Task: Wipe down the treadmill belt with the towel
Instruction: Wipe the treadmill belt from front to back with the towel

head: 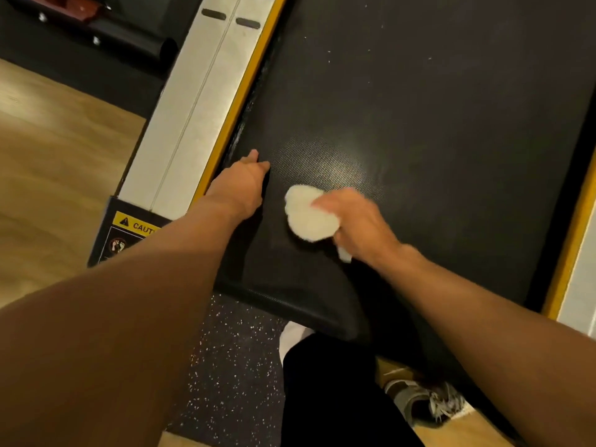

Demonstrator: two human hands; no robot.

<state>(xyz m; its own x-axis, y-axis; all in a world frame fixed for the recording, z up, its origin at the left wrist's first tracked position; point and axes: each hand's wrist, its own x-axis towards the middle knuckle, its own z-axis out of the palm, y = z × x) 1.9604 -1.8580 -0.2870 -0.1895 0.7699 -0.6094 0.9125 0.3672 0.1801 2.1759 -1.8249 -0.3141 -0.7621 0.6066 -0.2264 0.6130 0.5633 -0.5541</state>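
The black treadmill belt (419, 101) fills the upper right of the head view, dotted with pale specks. A small white towel (306, 216), bunched up, lies pressed on the belt near its rear end. My right hand (361, 221) grips the towel from the right, blurred by motion, with a bit of cloth sticking out below the palm. My left hand (245, 183) rests on the belt's left edge beside the yellow trim, fingers curled downward and holding nothing.
A silver side rail (193, 101) with yellow trim (248, 82) runs along the belt's left; a caution sticker (129, 230) sits at its rear end. Yellow trim (571, 243) borders the right side. Speckled rubber mat (232, 356), wood floor (54, 175), my dark trouser leg and a grey shoe (425, 404) lie below.
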